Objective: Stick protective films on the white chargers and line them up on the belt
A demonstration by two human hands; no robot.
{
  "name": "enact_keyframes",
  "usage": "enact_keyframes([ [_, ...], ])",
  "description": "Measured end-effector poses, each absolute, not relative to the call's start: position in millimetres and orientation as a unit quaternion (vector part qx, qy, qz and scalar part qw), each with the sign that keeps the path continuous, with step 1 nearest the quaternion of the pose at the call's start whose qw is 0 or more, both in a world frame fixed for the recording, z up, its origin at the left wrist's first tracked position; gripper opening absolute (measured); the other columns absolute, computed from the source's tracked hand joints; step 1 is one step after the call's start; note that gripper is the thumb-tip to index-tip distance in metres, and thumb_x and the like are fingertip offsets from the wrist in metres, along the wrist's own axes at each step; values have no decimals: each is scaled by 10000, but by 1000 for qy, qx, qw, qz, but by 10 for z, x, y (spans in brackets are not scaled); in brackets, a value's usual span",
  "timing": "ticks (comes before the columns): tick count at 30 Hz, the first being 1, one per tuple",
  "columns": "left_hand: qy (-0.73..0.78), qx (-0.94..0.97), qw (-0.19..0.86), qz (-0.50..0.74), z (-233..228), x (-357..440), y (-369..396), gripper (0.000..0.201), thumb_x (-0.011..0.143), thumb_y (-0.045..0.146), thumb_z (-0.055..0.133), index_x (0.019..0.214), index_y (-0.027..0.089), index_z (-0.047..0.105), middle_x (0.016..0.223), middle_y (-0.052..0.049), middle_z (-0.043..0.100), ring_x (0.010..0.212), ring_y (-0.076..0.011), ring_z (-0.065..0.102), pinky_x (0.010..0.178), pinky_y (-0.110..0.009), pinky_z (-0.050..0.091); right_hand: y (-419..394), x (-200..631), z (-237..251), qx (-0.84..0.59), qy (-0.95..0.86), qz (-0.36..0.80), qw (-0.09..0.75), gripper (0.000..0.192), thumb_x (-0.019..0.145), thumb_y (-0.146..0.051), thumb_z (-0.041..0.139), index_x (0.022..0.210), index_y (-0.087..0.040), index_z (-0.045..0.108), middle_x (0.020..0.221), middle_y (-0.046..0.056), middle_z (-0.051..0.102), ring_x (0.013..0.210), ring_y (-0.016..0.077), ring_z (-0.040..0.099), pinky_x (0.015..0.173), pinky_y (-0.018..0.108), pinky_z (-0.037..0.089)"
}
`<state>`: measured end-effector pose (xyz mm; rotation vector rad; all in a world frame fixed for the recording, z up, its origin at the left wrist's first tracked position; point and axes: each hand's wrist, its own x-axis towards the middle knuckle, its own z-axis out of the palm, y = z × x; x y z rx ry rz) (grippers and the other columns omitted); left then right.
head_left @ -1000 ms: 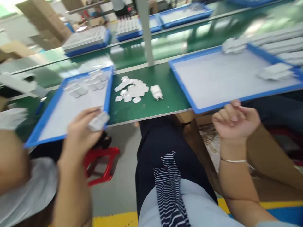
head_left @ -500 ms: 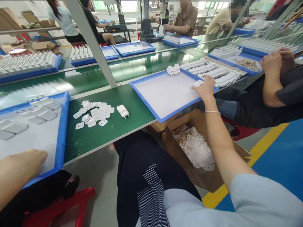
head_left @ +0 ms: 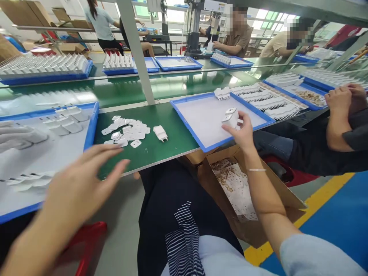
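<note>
— Two in that grip, or one?
— Looks like two white chargers point(head_left: 231, 117), clamped between thumb and fingertips of the right hand point(head_left: 243, 132), raised just above the floor of the blue tray point(head_left: 201, 119). Held out at the fingertips rather than in the palm, probably to keep the prong faces in view (a judgement, no more).
— And the left hand point(head_left: 83, 184)?
— Empty. Fingers spread apart, palm down, touching nothing, hovering over the near edge of the green bench point(head_left: 161, 153), just beside the rim of the left tray point(head_left: 91, 126).
— Anything close to it?
— Ahead of its fingertips, a pile of flat white pieces point(head_left: 125, 132), heaped loose rather than rowed, so apparently not sorted. Beyond that pile, toward the right hand, a single charger point(head_left: 160, 133) lying on its side, apart from the rest.
— Below the right wrist?
— A cardboard box point(head_left: 204, 172) holding paper scraps, tucked under the bench edge, seemingly so that waste can drop straight in. Farther out past the grip, a co-worker's hands point(head_left: 342, 97), held together, well apart from the chargers.
</note>
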<state>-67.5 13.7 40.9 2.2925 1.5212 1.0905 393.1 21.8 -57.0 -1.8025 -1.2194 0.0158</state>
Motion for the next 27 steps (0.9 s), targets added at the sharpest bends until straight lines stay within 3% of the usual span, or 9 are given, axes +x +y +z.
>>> enact_keyframes([
  [3, 455, 752, 222, 423, 49, -15, -293, 327, 851, 474, 738, 1093, 258, 779, 1194, -51, 755, 1138, -274, 703, 1069, -446, 544, -74, 2999, -711, -548, -575, 38, 606, 781, 693, -482, 862, 1334, -232, 491, 1319, 120, 576, 1214, 298, 590, 1002, 456, 524],
  [6, 414, 640, 413, 498, -350, 391, -527, 590, 776, 432, 833, 1314, 238, 687, 1495, -121, 587, 1273, -299, 664, 1122, -443, 534, -371, 2207, -783, -508, -564, 94, 644, 778, 732, -420, 867, 1381, -252, 472, 1328, 118, 552, 1198, 291, 588, 1008, 466, 519],
  [8, 400, 578, 474, 530, -502, 520, -596, 690, 734, 413, 872, 1367, 246, 654, 1571, -131, 510, 1401, -329, 567, 1162, -444, 503, -518, 1860, -805, -506, -549, 131, 652, 785, 737, -398, 862, 1391, -254, 452, 1325, 124, 539, 1197, 299, 585, 986, 475, 533],
  [11, 433, 518, 494, 548, -537, 577, -626, 654, 709, 390, 893, 1317, 249, 699, 1541, -118, 551, 1462, -351, 496, 1200, -459, 460, -641, 1579, -822, -500, -557, 128, 650, 744, 739, -311, 836, 1376, -253, 455, 1296, 121, 526, 1195, 302, 570, 988, 485, 536],
  [15, 477, 425, 548, 540, -484, 561, -570, 606, 718, 367, 888, 1286, 227, 727, 1386, -104, 685, 1308, -330, 642, 1149, -434, 512, -680, 1426, -868, -503, -592, 86, 624, 800, 755, -184, 713, 1476, -271, 378, 1310, 129, 522, 1207, 312, 553, 1035, 514, 524],
  [20, 484, 353, 590, 541, -519, 555, -477, 599, 683, 313, 907, 1254, 231, 746, 1288, -68, 745, 1262, -310, 675, 1072, -357, 577, -611, 1401, -982, -526, -625, 77, 571, 1019, 696, -255, 732, 1596, -298, 257, 1343, 146, 491, 1205, 358, 534, 1038, 544, 528],
  [27, 527, 321, 575, 537, -474, 471, -442, 491, 702, 324, 885, 1173, 231, 783, 1238, -45, 765, 1332, -349, 623, 1183, -463, 494, -559, 1479, -922, -484, -683, 91, 539, 1050, 656, -387, 766, 1580, -242, 288, 1353, 147, 541, 1193, 321, 561, 1036, 466, 536],
])
